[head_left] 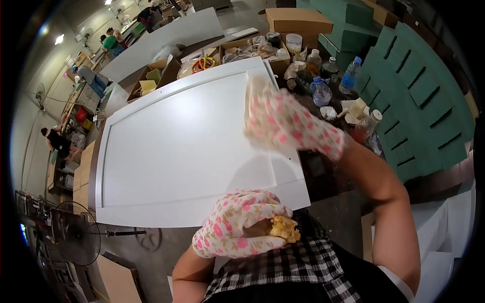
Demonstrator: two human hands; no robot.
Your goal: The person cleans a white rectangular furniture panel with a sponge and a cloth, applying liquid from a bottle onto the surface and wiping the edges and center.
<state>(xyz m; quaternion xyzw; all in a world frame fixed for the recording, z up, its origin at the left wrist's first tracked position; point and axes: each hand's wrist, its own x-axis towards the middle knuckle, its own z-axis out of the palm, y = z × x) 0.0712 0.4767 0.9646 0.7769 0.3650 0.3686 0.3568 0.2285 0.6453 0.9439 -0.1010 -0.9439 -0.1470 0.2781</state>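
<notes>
**White panel (172,146) is lying face up within reach of both hands**

From where I'm standing, the panel is lying broad and flat before the person, its raised border framing a sunken middle. The right hand (290,118), in a flowered glove, is reaching over the right-hand border and looking badly blurred; a beige patch is showing beside its fingers, and I cannot tell whether they are closing on anything. The left hand (235,224), gloved alike, is hovering by the near edge, thumb and fingers curling around a crumbly-looking yellow lump (284,229) and gripping it.

I'm judging the panel to be stiff and rather heavy for its breadth, awkward for one person. Its smooth face is catching the light, so I'm expecting it to be slippery under cloth gloves, with corners and finish marking easily. I'd be taking hold by the outer border on two opposite sides, keeping fingers off the sunken middle. The lump is seeming light and soft, wanting only a loose pinch.

To the right, a dark tabletop (328,174) is carrying a blue-capped bottle (349,76) among other bottles and scraps. Beyond the far edge, an open carton (283,64) is overflowing with bags. Green slotted boards (424,96) are leaning at the right, a fan (76,233) is standing at the left, and co-workers (91,78) are busying themselves far off.
</notes>
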